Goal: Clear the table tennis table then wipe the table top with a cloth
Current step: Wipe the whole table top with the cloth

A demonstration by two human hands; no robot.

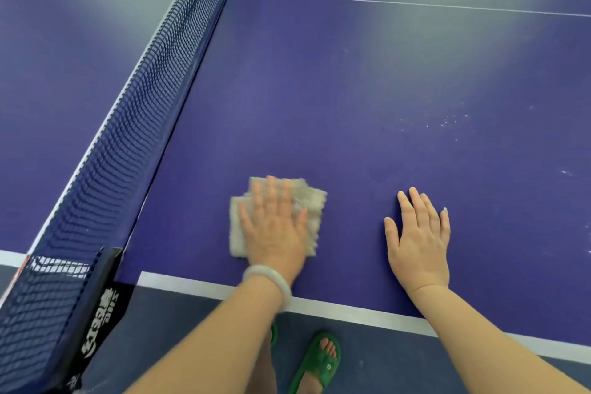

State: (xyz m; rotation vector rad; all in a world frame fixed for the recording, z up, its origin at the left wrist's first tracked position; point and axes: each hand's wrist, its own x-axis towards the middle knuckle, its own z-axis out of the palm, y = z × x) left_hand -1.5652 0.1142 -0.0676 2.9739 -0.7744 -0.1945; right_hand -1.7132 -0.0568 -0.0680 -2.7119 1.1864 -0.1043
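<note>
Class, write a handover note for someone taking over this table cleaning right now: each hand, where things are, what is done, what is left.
Left hand: fingers straight, pressing the folded cloth flat on the table top, near its edge, right of the net.
Right hand: open, palm flat on the table top, holding nothing.
Done: no loose items in view on the table.
Left: white specks ahead of the right hand, likely the rest of the surface.
</note>
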